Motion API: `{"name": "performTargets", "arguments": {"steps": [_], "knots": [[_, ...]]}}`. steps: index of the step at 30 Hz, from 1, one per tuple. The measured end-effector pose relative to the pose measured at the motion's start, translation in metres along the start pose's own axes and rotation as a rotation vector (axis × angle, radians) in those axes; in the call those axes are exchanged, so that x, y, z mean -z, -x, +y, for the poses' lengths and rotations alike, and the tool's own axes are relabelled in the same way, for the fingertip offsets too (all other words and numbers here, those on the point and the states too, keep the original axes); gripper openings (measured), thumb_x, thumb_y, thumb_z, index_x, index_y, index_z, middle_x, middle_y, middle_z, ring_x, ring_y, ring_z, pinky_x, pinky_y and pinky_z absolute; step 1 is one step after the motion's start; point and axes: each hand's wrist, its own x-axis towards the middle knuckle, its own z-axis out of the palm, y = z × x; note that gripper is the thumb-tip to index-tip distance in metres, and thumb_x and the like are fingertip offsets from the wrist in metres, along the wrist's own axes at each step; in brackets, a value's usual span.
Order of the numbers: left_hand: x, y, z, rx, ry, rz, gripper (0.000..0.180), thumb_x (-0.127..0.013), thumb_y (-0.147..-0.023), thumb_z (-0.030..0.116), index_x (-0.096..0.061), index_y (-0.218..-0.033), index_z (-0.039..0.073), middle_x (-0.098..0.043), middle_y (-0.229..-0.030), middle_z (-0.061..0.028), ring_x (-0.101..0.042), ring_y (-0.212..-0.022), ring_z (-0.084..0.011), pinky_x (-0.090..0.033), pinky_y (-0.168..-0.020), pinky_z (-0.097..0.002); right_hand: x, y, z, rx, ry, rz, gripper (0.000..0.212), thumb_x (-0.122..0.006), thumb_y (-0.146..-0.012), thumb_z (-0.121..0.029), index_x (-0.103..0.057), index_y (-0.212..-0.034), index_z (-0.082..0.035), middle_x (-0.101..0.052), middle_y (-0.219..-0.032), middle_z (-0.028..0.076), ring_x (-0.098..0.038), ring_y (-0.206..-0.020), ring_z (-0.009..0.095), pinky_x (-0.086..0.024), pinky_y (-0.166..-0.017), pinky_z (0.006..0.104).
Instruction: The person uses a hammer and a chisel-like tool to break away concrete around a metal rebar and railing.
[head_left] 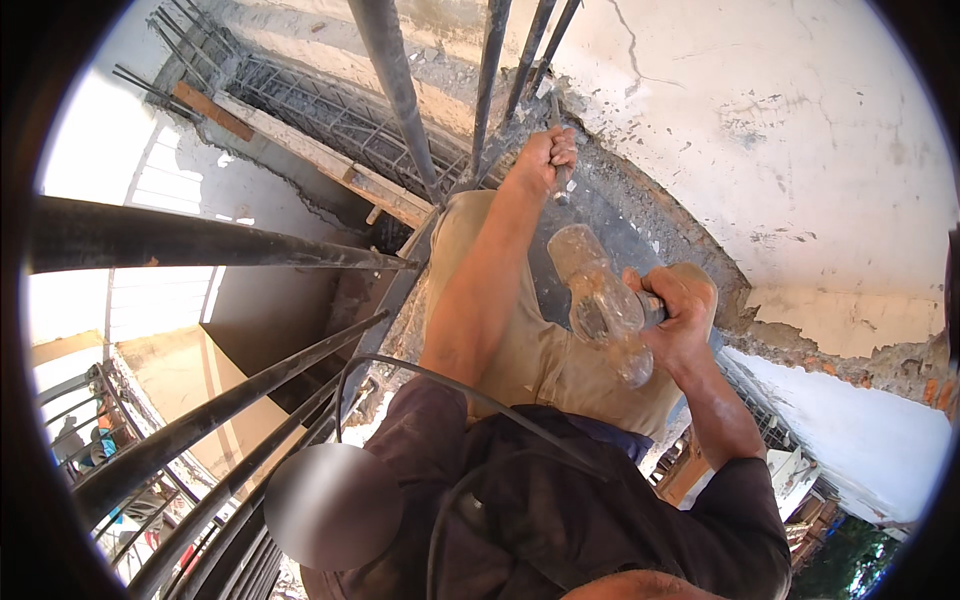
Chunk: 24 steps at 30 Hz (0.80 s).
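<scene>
Chisel (562,187): slim grey metal rod, dusty, at the broken concrete edge below the wall. Left hand (550,155): fingers clenched around its shaft. Hammer (605,295): bulky, worn, dust-coated head, above the person's khaki trousers (540,370), apart from the chisel. Right hand (680,305): fingers wrapped round its handle. Surroundings: cracked pale wall (800,150) on the right; exposed rebar (315,115) and wooden plank (385,194) upper left. Obstruction: dark metal bars (398,90) crowd the left side and stand near the left hand.
</scene>
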Motion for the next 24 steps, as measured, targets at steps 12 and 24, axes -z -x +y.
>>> {"name": "performTargets", "arguments": {"steps": [12,24], "knots": [[-0.005,-0.011,-0.006,-0.011,0.011,-0.007,0.039,-0.034,-0.104,0.017,-0.038,-0.066,0.011,-0.029,-0.053,0.0046,-0.022,-0.040,-0.0066,-0.022,-0.034,-0.0233,-0.030,0.003,-0.012,-0.354,-0.008,0.102,0.026,-0.075,-0.076,-0.024,-0.065,-0.075,0.001,-0.054,-0.054,0.012,-0.057,-0.051,0.025,-0.045,-0.055,0.0356],[-0.014,-0.027,-0.021,-0.068,0.054,-0.045,0.038,-0.032,-0.103,0.014,-0.037,-0.065,0.013,-0.031,-0.053,0.0038,-0.023,-0.041,-0.0091,-0.023,-0.036,-0.0252,-0.054,0.018,0.001,-0.348,-0.265,0.215,0.019,-0.071,-0.079,-0.021,-0.067,-0.087,-0.004,-0.063,-0.062,0.011,-0.059,-0.056,0.020,-0.044,-0.054,0.0347]]}}
